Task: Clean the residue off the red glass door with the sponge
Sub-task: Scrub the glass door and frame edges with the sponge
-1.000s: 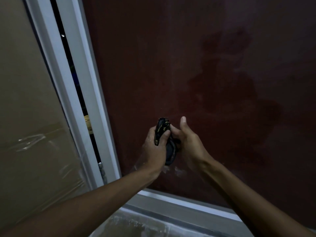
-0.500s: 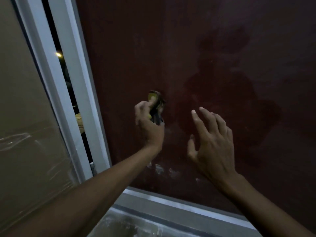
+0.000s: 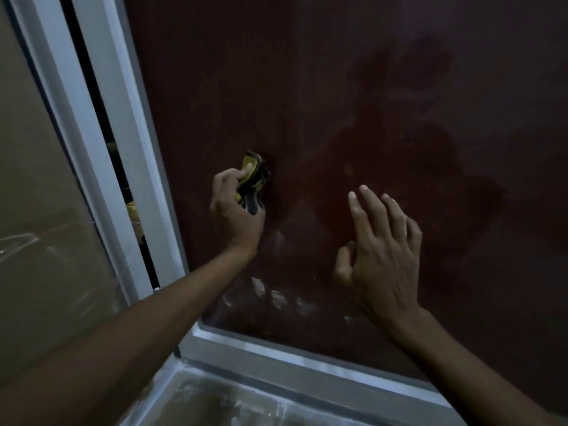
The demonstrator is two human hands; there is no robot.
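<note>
Fingers of the left hand (image 3: pixel 235 207) curl round a crumpled yellow-and-black sponge (image 3: pixel 252 182), pressing it against the smooth dark red glass door (image 3: pixel 338 103). Right of the sponge, the right hand (image 3: pixel 379 250) hovers with fingers spread, holding nothing. Below the sponge, whitish residue smears (image 3: pixel 278 298) streak the glass above the grey metal frame (image 3: pixel 276 353).

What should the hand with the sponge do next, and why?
Probably bring the sponge, which the left hand grips against the red glass door, down onto the whitish residue smears near the bottom frame; they lie below it, unwiped. The right hand is open.
</note>
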